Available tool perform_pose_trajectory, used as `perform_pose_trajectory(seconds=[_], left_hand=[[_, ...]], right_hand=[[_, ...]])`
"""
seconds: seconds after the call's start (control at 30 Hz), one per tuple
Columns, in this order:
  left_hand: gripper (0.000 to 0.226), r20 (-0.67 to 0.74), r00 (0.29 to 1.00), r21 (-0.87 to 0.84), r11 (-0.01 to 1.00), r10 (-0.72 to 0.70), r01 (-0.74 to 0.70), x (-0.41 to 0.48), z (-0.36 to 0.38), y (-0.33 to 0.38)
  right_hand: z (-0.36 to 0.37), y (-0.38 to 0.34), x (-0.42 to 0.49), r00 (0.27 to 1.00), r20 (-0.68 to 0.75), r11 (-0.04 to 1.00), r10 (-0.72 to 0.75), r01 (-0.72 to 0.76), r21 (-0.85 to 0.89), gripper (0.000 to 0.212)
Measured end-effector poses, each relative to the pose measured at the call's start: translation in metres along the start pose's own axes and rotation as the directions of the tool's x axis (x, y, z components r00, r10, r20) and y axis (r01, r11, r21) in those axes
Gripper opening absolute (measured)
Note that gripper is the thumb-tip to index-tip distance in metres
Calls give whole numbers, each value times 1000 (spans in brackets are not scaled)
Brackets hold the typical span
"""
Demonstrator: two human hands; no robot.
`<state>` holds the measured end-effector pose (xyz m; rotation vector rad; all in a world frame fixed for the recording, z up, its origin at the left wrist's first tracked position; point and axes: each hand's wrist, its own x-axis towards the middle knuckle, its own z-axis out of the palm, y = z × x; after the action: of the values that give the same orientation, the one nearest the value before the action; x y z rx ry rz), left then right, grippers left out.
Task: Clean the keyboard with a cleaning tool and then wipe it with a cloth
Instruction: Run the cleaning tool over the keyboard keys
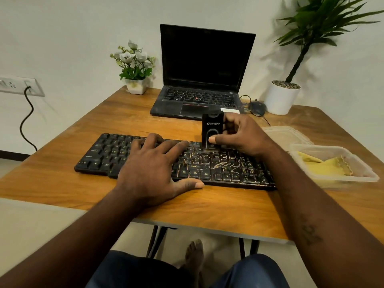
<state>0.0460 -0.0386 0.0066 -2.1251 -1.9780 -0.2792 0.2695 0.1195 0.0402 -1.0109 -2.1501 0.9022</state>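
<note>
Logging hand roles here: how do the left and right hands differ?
The left hand lies flat and splayed on the keyboard, while the right hand curls round the black cleaning tool. The left hand holds nothing; the right hand holds the tool upright on the keys. Both are over the keyboard.

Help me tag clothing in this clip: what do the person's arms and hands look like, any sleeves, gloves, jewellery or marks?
Both arms are bare to the frame's edge: no sleeves show. The left hand and right hand wear no gloves, rings or watch. The right forearm carries a dark tattoo-like marking, too blurred to read.
</note>
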Motion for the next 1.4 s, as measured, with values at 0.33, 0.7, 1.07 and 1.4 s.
perform_pose_trajectory(seconds=[0.33, 0.7, 1.07, 1.4], left_hand=[[109, -3, 1000, -23, 1000, -5, 5, 0, 1, 0], [108, -19, 1000, -25, 1000, -6, 5, 0, 0, 0], [108, -17, 1000, -19, 1000, -12, 12, -1, -1, 2], [109, -14, 1000, -13, 1000, -13, 13, 1, 1, 0]], right_hand=[[5, 1, -2, 999, -17, 999, -32, 32, -21, 42], [-7, 1, 3, 990, -137, 986, -29, 6, -164, 46], [-19, 9, -3, 996, -92, 997, 2, -9, -76, 45], [-18, 11, -6, 999, -47, 997, 10, -14, -70, 47]])
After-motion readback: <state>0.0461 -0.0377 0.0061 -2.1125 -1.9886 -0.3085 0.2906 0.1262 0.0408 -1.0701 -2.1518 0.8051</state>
